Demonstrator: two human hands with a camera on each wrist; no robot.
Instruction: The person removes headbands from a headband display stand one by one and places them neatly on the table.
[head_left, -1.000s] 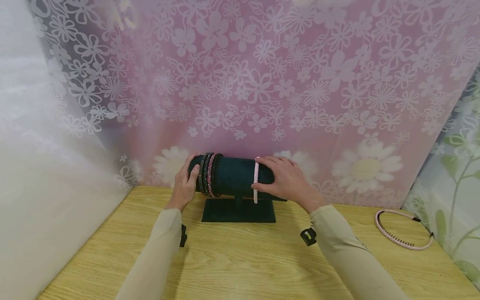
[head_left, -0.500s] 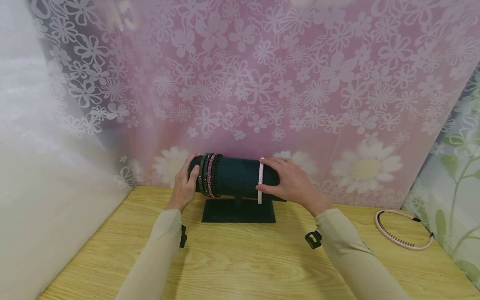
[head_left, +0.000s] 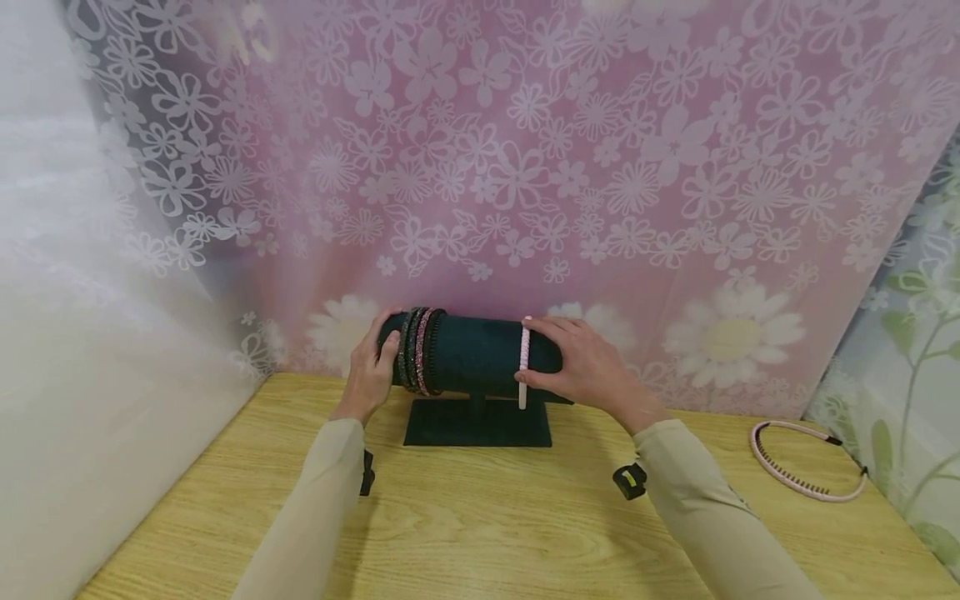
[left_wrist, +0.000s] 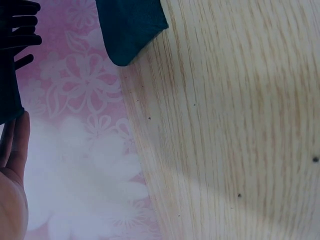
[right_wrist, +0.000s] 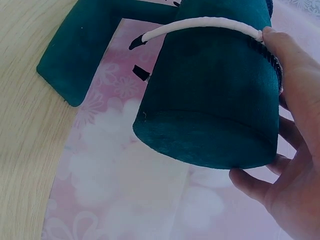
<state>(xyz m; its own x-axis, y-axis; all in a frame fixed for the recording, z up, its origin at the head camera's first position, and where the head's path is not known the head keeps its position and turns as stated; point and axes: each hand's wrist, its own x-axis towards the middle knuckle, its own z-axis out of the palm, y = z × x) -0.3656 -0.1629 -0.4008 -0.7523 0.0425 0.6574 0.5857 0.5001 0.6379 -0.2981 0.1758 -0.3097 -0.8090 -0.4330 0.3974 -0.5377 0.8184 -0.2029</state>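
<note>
A wood-grain counter (head_left: 480,533) carries a dark green roll stand (head_left: 480,354), its long axis running left to right; the left hand (head_left: 367,367) curls its grip round the left end, beside sparkly headbands (head_left: 420,350). Toward the right end, the right hand (head_left: 585,362) has its grip pinching a pale pink headband (head_left: 522,358), which arches crosswise over the roll, its near end pointing down. The right wrist view shows that end's black tip (right_wrist: 137,42) and the band's dark inner teeth (right_wrist: 265,52), hidden from the head view.

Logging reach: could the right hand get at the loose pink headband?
Likely yes: nothing visible blocks the right hand from the loose headband, though that hand holds the pale headband on the stand.
</note>
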